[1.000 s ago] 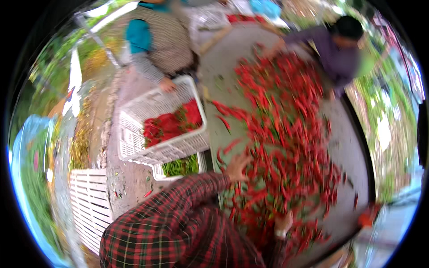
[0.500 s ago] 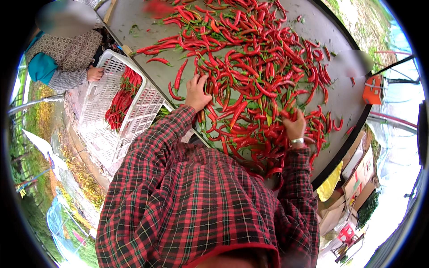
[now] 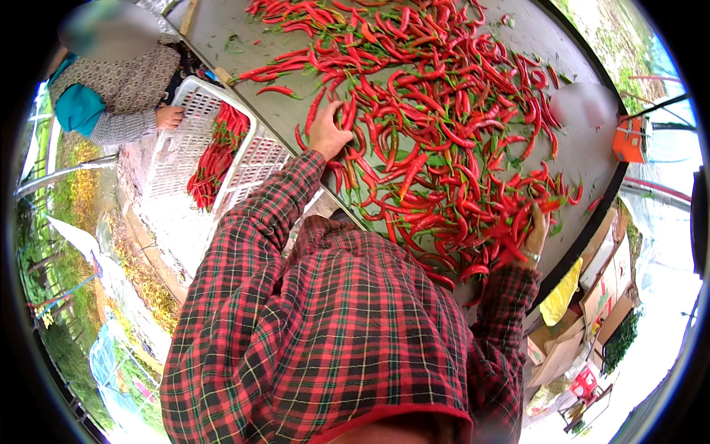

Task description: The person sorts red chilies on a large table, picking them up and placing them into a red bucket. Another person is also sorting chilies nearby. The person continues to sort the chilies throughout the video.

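Note:
A heap of red chili peppers (image 3: 444, 133) with green stems spreads over the grey tabletop (image 3: 266, 122). At the heap's left edge rests my left hand (image 3: 330, 133). Its thumb and fingers are apart, with the fingertips among a few chilies and no clear grip on any. My right hand (image 3: 538, 231), a bracelet at its wrist, is closed round a bunch of chili peppers (image 3: 509, 231) at the heap's near right side. The bunch hides part of its fingers.
Left of the table, a white plastic crate (image 3: 240, 166) holds red chilies, and another person's hand (image 3: 169, 117) rests on its rim. A black edge (image 3: 588, 255) bounds the table on the right. Beyond it are an orange box (image 3: 629, 140), a yellow bag (image 3: 560, 297) and cardboard boxes (image 3: 562, 348).
My right hand has moved right and now holds a bunch of chilies. My left hand has shifted slightly up along the heap's edge. The whole view has shifted a little.

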### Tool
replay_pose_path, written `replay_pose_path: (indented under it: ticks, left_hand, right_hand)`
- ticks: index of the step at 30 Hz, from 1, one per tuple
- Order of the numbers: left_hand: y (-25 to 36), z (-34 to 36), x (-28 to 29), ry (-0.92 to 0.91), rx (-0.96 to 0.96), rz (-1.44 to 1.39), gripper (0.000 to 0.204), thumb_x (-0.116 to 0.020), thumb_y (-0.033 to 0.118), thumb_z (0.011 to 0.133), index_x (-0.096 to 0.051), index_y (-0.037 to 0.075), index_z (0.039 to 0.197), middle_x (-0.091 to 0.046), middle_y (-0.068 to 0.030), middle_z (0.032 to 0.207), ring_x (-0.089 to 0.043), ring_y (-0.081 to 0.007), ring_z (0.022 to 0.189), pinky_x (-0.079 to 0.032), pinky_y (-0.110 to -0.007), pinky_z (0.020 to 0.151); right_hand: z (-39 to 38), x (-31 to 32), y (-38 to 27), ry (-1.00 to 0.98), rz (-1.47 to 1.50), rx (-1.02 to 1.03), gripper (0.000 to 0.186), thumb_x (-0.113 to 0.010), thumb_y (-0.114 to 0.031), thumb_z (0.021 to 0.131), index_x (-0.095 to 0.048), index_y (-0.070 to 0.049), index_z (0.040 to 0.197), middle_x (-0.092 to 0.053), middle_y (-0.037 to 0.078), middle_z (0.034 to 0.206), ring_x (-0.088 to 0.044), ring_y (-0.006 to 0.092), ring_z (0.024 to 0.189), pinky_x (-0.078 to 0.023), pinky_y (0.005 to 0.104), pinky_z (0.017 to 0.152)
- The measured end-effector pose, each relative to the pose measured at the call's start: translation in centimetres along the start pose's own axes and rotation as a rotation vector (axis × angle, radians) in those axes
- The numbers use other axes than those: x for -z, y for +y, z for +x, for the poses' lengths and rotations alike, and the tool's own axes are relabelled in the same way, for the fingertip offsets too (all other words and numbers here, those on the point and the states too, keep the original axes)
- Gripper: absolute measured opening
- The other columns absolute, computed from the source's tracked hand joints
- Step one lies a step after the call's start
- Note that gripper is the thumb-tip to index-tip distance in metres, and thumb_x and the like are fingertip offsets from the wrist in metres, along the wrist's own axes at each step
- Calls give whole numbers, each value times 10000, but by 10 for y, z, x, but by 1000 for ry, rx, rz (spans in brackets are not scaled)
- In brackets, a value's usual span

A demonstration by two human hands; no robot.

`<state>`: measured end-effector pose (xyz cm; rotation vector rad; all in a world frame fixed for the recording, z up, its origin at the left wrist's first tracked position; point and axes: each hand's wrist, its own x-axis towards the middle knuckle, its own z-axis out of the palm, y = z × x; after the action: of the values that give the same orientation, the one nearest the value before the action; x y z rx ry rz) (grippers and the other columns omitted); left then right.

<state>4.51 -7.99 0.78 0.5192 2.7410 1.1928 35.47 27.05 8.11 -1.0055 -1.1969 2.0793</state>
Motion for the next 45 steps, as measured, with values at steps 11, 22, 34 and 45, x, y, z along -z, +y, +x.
replay_pose_path:
  ticks: [11, 22, 34, 45]
  left_hand:
    - [-15, -21, 8, -57, 142, -201, 717, -700, 206, 632, -479, 94, 1305, -531, -165, 1242, -518, -312, 1159, -410, -356, 998]
    - [-59, -3, -14, -73, -84, -515, 647, -671, 83, 772, -404, 49, 1361, -539, -77, 1224, -541, -181, 1107, -457, -311, 939]
    - [59, -37, 31, -465, 325, -1098, 637, -586, 29, 756, -404, 18, 1366, -532, -125, 1247, -588, -229, 1040, -499, -328, 887]
    - [144, -132, -96, -661, -649, -6, 830, -772, 225, 612, -413, 82, 1347, -404, -232, 1275, -398, -434, 1201, -370, -454, 1010]
  right_hand:
    - [-32, -6, 84, -31, -112, 58, 221, -637, 24, 809, -576, -22, 1016, -641, 18, 856, -595, 115, 691, -492, 240, 636]
    - [-25, -2, 72, 169, -155, 14, 305, -612, -50, 828, -580, -45, 1131, -632, 12, 869, -563, 96, 698, -451, 232, 626]
    - [-99, 90, 8, 201, 20, 86, 227, -564, -133, 893, -551, -9, 1083, -666, 110, 914, -670, 212, 768, -592, 338, 665]
    - [-112, 100, 62, 676, -176, 172, 248, -730, -81, 765, -617, -29, 980, -644, 16, 840, -608, 140, 688, -502, 267, 631]
